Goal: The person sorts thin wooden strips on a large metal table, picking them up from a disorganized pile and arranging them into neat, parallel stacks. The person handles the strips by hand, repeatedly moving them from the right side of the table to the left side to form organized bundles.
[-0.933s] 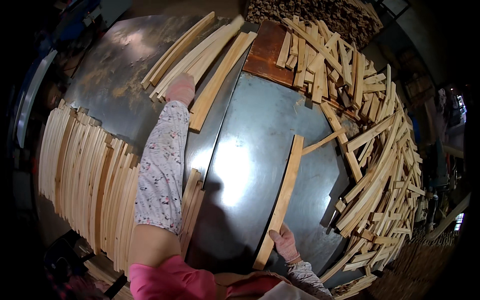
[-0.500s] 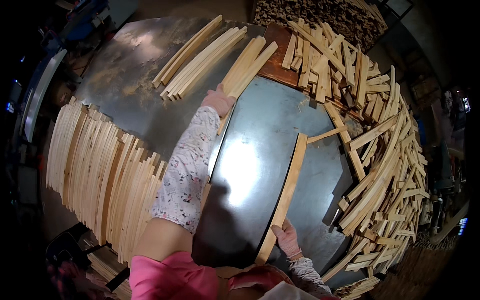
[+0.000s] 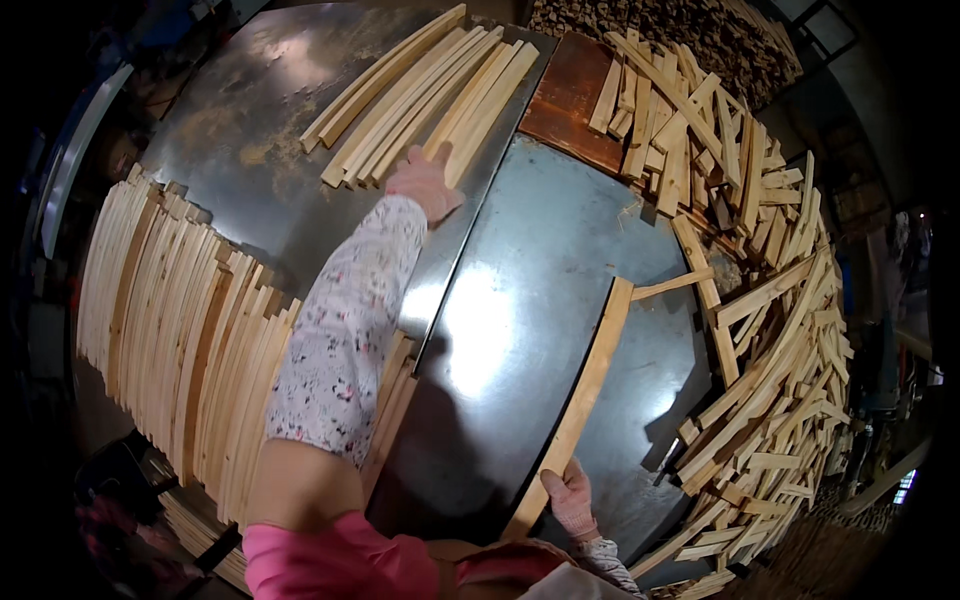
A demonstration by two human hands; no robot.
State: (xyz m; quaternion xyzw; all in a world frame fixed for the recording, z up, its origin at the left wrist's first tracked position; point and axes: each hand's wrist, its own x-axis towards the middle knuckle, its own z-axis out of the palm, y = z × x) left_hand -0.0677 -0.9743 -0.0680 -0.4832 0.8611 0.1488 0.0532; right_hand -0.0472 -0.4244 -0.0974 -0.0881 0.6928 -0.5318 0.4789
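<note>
My left hand (image 3: 424, 186), in a pale pink glove, reaches forward to the near ends of a few light wooden strips (image 3: 492, 100). Its fingers look spread, resting against those ends. Just left of them lie more strips (image 3: 412, 108) in a row, side by side. My right hand (image 3: 571, 500), also gloved, is closed around the near part of a longer wooden strip (image 3: 577, 405), thumb on top. That strip slants away over the metal tabletop (image 3: 530, 240). A thin short stick (image 3: 672, 284) touches or lies close to its far end.
A neat row of many strips (image 3: 170, 330) stands along the left. To the right spreads a large jumbled heap of wood pieces (image 3: 780, 400), continuing onto a reddish-brown board (image 3: 572, 100) at the back. Stacked wood (image 3: 660, 45) lies beyond the table.
My left hand has moved the wooden strips leftward across the table seam, up beside the other strips. Its grip looks looser. My right hand still holds the long strip in nearly the same place.
</note>
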